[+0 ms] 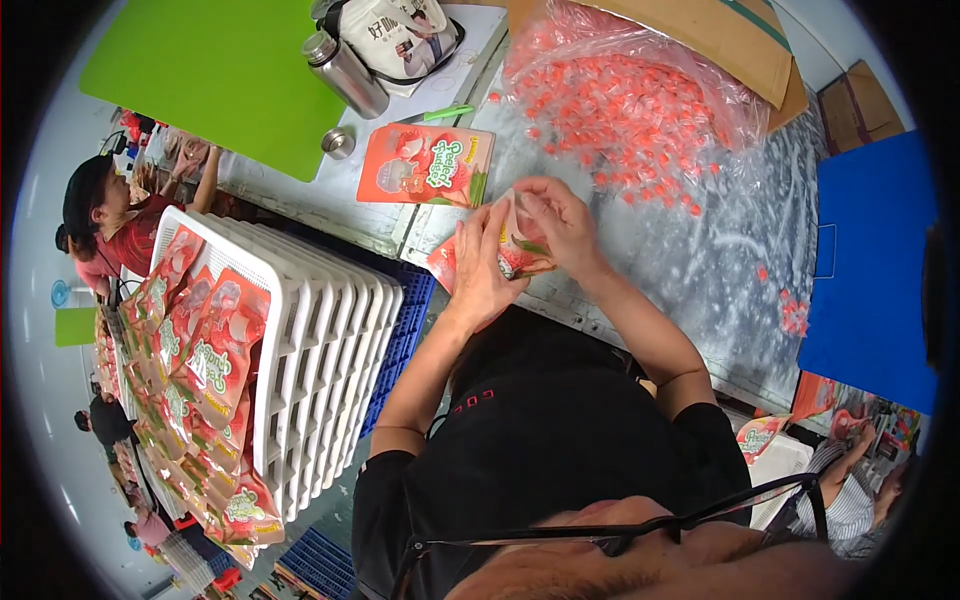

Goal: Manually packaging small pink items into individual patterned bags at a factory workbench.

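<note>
Head-camera view: a person at a metal table [700,260] held a red and white pouch [510,250] in both hands, over the table's near edge and just in front of the body. The left hand [482,268] gripped the pouch's left side, fingers curled round it and thumb across the front. The right hand [558,222] pinched the pouch's top right corner between thumb and fingertips, so both hands were closed on the same pouch and nearly touched each other.

Just beyond the left hand, a second pouch [426,166] of the same kind lay flat on the table. Beyond the right hand, a clear plastic bag [640,100] full of small pink sweets sprawled open, backed by a cardboard box [730,40]; a few loose sweets [793,312] lay well off to the right of the right hand, near a blue panel [875,270]. Farther beyond the left hand stood a steel flask [345,72] with its cap [339,143] set beside it, a green pen [440,113] and a green board [220,75].

Below and to the left of the left hand, a white plastic crate [320,350] was packed with filled pouches [205,380]. Other workers sat at the picture's left and lower right edges.
</note>
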The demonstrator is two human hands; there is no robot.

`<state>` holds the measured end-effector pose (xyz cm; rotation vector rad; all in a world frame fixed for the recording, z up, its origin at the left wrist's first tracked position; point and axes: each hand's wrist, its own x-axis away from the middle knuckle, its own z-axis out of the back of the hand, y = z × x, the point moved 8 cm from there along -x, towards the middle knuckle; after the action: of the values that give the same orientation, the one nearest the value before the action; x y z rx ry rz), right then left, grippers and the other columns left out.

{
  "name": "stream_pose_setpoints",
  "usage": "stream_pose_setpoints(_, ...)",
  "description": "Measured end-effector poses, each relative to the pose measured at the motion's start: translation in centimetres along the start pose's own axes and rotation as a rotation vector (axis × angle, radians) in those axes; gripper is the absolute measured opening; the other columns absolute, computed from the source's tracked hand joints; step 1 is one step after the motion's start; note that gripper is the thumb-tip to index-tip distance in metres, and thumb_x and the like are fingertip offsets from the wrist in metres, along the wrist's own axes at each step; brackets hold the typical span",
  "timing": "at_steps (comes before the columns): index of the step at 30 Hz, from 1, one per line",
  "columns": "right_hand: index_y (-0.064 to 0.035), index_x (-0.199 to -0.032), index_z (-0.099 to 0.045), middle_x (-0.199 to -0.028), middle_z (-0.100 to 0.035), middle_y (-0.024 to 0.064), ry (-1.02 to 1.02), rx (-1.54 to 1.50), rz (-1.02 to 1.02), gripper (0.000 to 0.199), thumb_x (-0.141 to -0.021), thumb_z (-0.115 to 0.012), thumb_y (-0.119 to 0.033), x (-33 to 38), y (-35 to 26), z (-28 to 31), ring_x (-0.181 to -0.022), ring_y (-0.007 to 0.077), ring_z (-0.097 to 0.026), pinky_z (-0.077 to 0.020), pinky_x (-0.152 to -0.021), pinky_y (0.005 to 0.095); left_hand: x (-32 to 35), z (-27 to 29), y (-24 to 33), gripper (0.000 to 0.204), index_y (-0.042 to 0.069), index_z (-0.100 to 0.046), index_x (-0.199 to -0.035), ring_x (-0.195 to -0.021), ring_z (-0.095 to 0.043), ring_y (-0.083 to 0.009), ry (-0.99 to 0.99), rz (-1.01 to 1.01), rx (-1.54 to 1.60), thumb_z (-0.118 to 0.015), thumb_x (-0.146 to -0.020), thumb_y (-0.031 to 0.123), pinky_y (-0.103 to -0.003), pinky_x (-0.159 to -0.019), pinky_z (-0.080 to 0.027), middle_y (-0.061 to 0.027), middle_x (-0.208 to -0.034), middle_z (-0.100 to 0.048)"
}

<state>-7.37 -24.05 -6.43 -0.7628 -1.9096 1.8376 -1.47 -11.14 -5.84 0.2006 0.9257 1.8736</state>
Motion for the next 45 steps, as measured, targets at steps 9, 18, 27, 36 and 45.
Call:
stream_pose_setpoints(9, -0.0018, -0.132, -0.055, -0.138, -0.053, 0.0132, -0.231, 0.020, 0.245, 0.032, -0.101, -0.049, -0.008, 1.4, -5.6, -0.7, -0.132, 0.0208, -0.047, -0.0458, -0.105, 0.0350, -0.4, -0.7, 0.2, 0.106, 0.007, -0.028, -0.152, -0.134, -0.039, -0.0420, 0.024, -0.020, 0.298, -0.081, -0.060, 0.002, -0.047, -0.112, -0.036, -0.0225, -0.144, -0.036)
stream_pose_setpoints(18, -0.0175, -0.140, -0.055, -0.146, -0.048, 0.0132, 0.246, 1.345, 0.249, 0.045, -0.098, -0.056, -0.034, -1.9, 6.1, 11.7, -0.139, 0.0324, -0.038, -0.0248, -0.116, 0.0540, -0.1, -0.5, -1.2, 0.104, -0.001, -0.026, -0.151, -0.134, -0.043, -0.0260, 0.034, 0.090, 0.727, -0.078, -0.061, 0.002, -0.039, -0.113, -0.034, -0.0154, -0.142, -0.042)
stream_pose_setpoints(27, -0.0082, -0.148, -0.044, -0.152, -0.045, 0.0112, 0.133, 0.127, -0.010, 0.056, -0.105, -0.037, -0.043, 3.0, 10.0, 13.6, -0.145, 0.0290, -0.033, -0.0162, -0.121, 0.0430, 1.3, 0.1, -2.4, 0.097, -0.001, -0.029, -0.148, -0.127, -0.049, -0.0233, 0.046, 0.139, 0.782, -0.082, -0.067, 0.000, -0.037, -0.109, -0.038, -0.0149, -0.136, -0.049)
stream_pose_setpoints(36, -0.0026, -0.145, -0.046, -0.145, -0.051, 0.0148, 0.209, 0.532, 0.135, 0.052, -0.100, -0.050, -0.029, 5.1, 7.0, 15.9, -0.138, 0.0311, -0.043, -0.0266, -0.118, 0.0388, 1.8, 1.0, -2.5, 0.080, 0.000, -0.039, -0.136, -0.106, -0.058, -0.0172, 0.015, 0.218, 0.689, -0.081, -0.069, -0.002, -0.032, -0.093, -0.049, -0.0096, -0.116, -0.059)
stream_pose_setpoints(45, -0.0167, -0.145, -0.050, -0.156, -0.038, 0.0082, -0.045, 1.215, 0.198, 0.069, -0.086, -0.069, -0.047, 2.1, 5.9, 7.5, -0.143, 0.0394, -0.031, -0.0191, -0.116, 0.0616, 2.0, 1.3, -2.2, 0.076, 0.000, -0.040, -0.136, -0.112, -0.058, -0.0191, 0.000, 0.196, 0.738, -0.078, -0.070, -0.004, -0.035, -0.098, -0.047, -0.0109, -0.122, -0.058)
